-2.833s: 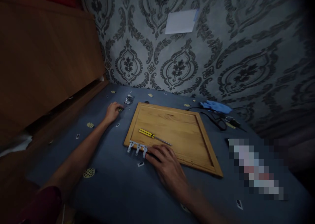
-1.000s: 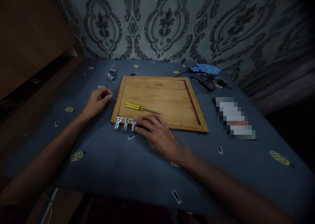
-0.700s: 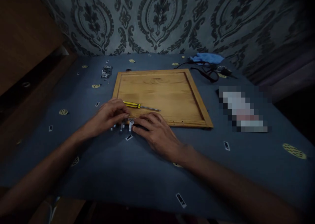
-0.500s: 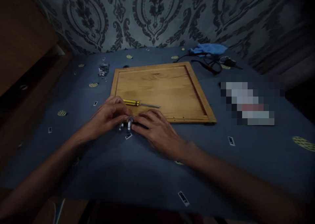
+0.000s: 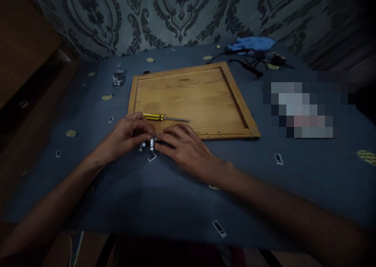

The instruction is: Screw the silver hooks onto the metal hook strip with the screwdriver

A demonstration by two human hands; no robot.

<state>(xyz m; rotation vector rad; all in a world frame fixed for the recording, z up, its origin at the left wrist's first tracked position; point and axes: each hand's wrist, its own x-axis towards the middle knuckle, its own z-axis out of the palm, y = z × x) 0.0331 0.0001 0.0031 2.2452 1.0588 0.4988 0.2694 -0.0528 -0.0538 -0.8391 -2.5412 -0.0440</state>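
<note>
At the near edge of a framed wooden panel point(image 5: 188, 89), both hands meet over a small shiny metal fitting point(image 5: 152, 143). My left hand point(image 5: 126, 136) is closed, with thumb and fingertips pinched at the top of the fitting. From the other side, the fingers of my right hand point(image 5: 186, 151) press against it, bent and close together. A second silvery part point(image 5: 142, 147) shows just left of it; whether the two are joined is hidden. Behind the hands, a screwdriver point(image 5: 161, 117) with a yellow and black handle lies on the panel, its grip end partly covered by my left hand.
Small metal parts point(image 5: 119, 78) lie in a pile beyond the panel's left side. At the back right are a blue cloth point(image 5: 251, 44) and dark-framed glasses point(image 5: 249, 67). A blurred-out object point(image 5: 299, 106) lies right of the panel on the patterned tablecloth point(image 5: 249, 212).
The view has shifted slightly, so the panel and the table things sit a little higher. Both hands keep their place at the metal fitting, with little finger movement.
</note>
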